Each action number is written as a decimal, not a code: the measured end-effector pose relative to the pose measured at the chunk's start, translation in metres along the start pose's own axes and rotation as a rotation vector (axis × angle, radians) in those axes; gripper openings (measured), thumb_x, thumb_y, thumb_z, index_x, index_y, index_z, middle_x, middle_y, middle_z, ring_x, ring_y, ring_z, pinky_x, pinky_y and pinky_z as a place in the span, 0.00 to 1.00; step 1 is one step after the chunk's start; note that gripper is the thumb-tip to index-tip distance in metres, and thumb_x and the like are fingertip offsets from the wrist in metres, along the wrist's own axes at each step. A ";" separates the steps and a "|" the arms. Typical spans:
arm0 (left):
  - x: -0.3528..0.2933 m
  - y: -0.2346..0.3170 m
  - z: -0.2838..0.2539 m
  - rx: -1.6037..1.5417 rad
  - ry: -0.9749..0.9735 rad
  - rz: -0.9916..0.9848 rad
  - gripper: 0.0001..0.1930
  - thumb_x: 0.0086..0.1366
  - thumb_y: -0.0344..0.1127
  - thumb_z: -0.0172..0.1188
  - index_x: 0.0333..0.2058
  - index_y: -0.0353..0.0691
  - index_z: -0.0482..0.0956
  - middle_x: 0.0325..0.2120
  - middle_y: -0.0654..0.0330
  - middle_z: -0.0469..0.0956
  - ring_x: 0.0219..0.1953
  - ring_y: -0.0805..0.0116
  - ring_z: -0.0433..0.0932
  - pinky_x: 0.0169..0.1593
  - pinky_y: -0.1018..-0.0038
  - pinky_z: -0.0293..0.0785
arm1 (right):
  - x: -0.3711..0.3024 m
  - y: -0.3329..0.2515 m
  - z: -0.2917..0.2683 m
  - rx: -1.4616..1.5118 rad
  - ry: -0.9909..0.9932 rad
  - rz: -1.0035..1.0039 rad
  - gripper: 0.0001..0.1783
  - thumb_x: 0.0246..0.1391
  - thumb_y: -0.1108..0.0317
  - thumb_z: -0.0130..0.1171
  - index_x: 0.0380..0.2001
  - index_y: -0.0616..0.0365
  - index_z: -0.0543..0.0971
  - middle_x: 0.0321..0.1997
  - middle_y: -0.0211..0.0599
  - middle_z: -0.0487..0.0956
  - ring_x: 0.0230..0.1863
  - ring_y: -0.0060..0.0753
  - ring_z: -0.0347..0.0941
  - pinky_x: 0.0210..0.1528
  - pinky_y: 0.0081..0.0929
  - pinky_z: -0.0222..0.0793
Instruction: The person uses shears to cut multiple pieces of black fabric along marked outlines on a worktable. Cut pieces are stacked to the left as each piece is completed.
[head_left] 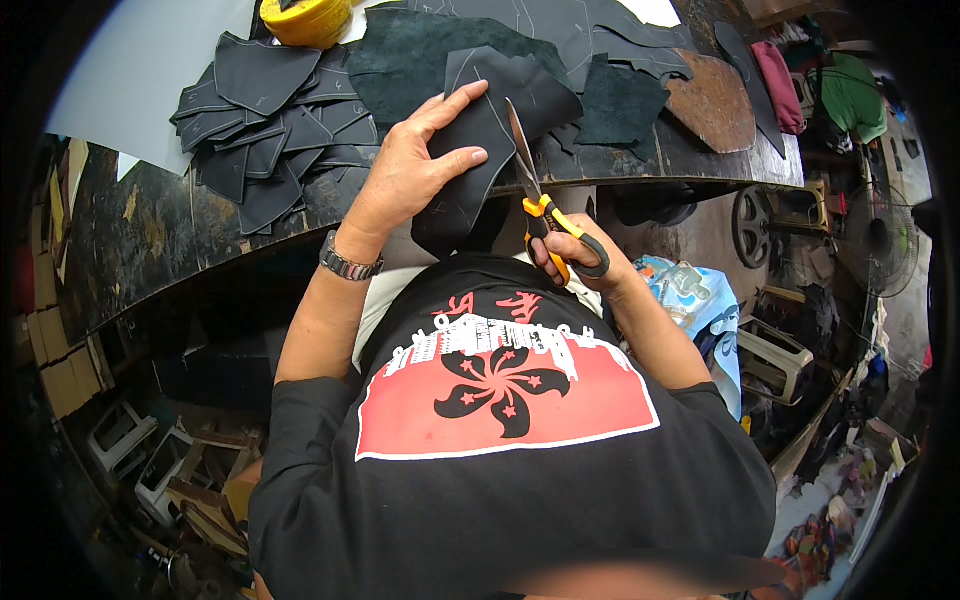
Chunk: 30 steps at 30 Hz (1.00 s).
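Note:
My left hand (408, 165) grips a black leather piece (468, 195) at the table's front edge. Its thumb and forefinger lie spread on top; the other fingers are partly hidden. White marked lines run along the piece, and its lower end hangs past the edge. In my right hand (592, 250) are scissors (526, 172) with yellow and black handles, fingers through the loops. Their blades point away from me, at the right side of the leather. How far apart the blades stand is hard to tell.
A heap of cut black pieces (265, 145) lies left on the dark table (150, 235). Dark green leather (400, 65) and a brown piece (712, 100) lie further back, near a yellow round container (308, 20). A fan (885, 235) stands to the right.

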<state>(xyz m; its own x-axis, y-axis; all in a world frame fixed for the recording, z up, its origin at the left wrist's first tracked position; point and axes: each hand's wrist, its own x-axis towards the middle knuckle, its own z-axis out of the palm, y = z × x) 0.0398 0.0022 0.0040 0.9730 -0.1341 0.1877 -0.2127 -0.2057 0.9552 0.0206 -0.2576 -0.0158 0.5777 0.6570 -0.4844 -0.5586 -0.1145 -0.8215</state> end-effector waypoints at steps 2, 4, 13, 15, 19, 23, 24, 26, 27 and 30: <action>0.001 -0.001 0.001 -0.045 0.003 0.017 0.33 0.54 0.26 0.66 0.60 0.42 0.69 0.54 0.53 0.72 0.53 0.67 0.72 0.60 0.75 0.65 | 0.000 0.005 0.003 0.059 0.014 0.000 0.23 0.50 0.50 0.63 0.24 0.63 0.75 0.19 0.30 0.72 0.18 0.19 0.69 0.18 0.14 0.64; 0.002 -0.001 0.001 -0.032 -0.001 0.029 0.33 0.54 0.27 0.66 0.60 0.42 0.69 0.54 0.54 0.72 0.54 0.67 0.72 0.60 0.75 0.65 | 0.000 0.007 0.003 0.080 0.029 0.006 0.23 0.49 0.50 0.64 0.23 0.63 0.75 0.18 0.30 0.72 0.17 0.19 0.68 0.17 0.14 0.62; 0.003 -0.007 -0.005 -0.080 -0.029 -0.020 0.32 0.54 0.27 0.66 0.59 0.40 0.70 0.53 0.55 0.73 0.53 0.69 0.72 0.59 0.76 0.65 | -0.005 0.002 -0.001 -0.127 0.127 0.093 0.20 0.50 0.57 0.65 0.17 0.60 0.74 0.13 0.28 0.69 0.10 0.17 0.63 0.12 0.14 0.56; 0.001 -0.009 -0.002 -0.123 0.023 -0.030 0.31 0.54 0.26 0.66 0.59 0.39 0.70 0.52 0.56 0.73 0.53 0.70 0.72 0.59 0.77 0.66 | -0.007 0.001 0.002 -0.140 0.165 0.111 0.19 0.50 0.58 0.65 0.18 0.60 0.74 0.13 0.27 0.69 0.10 0.16 0.62 0.12 0.14 0.56; -0.002 -0.008 0.002 -0.141 0.126 0.003 0.28 0.54 0.24 0.66 0.57 0.37 0.73 0.52 0.58 0.73 0.52 0.72 0.72 0.58 0.78 0.67 | -0.009 -0.007 0.004 -0.176 0.167 0.136 0.19 0.50 0.56 0.65 0.19 0.60 0.74 0.13 0.28 0.70 0.10 0.17 0.63 0.12 0.14 0.56; -0.005 0.000 0.007 -0.220 0.079 0.029 0.27 0.55 0.23 0.66 0.56 0.37 0.73 0.52 0.58 0.73 0.52 0.72 0.73 0.58 0.78 0.67 | -0.001 -0.022 0.001 -0.118 0.068 0.057 0.21 0.51 0.51 0.65 0.23 0.59 0.75 0.16 0.29 0.71 0.15 0.19 0.68 0.18 0.17 0.63; -0.005 0.002 0.006 -0.182 0.049 0.015 0.28 0.56 0.24 0.65 0.57 0.34 0.71 0.56 0.58 0.71 0.55 0.72 0.70 0.59 0.78 0.66 | 0.001 -0.023 0.002 -0.100 0.063 0.031 0.21 0.51 0.51 0.64 0.23 0.59 0.75 0.16 0.29 0.71 0.16 0.19 0.68 0.18 0.17 0.63; -0.004 0.005 0.004 -0.194 0.048 -0.001 0.28 0.57 0.23 0.65 0.58 0.34 0.71 0.56 0.58 0.71 0.55 0.72 0.70 0.59 0.78 0.65 | 0.003 -0.024 0.004 -0.086 0.071 0.006 0.21 0.52 0.51 0.63 0.22 0.59 0.75 0.16 0.29 0.71 0.16 0.19 0.68 0.18 0.16 0.63; -0.004 0.006 0.003 -0.208 0.048 0.003 0.28 0.57 0.23 0.64 0.58 0.34 0.71 0.56 0.58 0.71 0.55 0.72 0.70 0.59 0.78 0.65 | 0.004 -0.024 0.005 -0.094 0.082 0.012 0.21 0.52 0.51 0.63 0.22 0.59 0.75 0.16 0.29 0.71 0.15 0.19 0.67 0.18 0.16 0.63; -0.003 0.004 0.003 -0.202 0.075 0.013 0.28 0.55 0.23 0.64 0.57 0.36 0.72 0.54 0.57 0.73 0.53 0.71 0.72 0.58 0.77 0.67 | 0.003 -0.020 0.009 -0.103 0.110 0.034 0.20 0.52 0.53 0.64 0.20 0.58 0.74 0.14 0.28 0.70 0.14 0.18 0.66 0.17 0.16 0.61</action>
<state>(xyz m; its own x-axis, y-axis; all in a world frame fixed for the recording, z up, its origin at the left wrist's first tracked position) 0.0356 -0.0012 0.0070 0.9759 -0.0617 0.2095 -0.2102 -0.0045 0.9776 0.0280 -0.2467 0.0022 0.6241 0.5664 -0.5382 -0.5187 -0.2149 -0.8275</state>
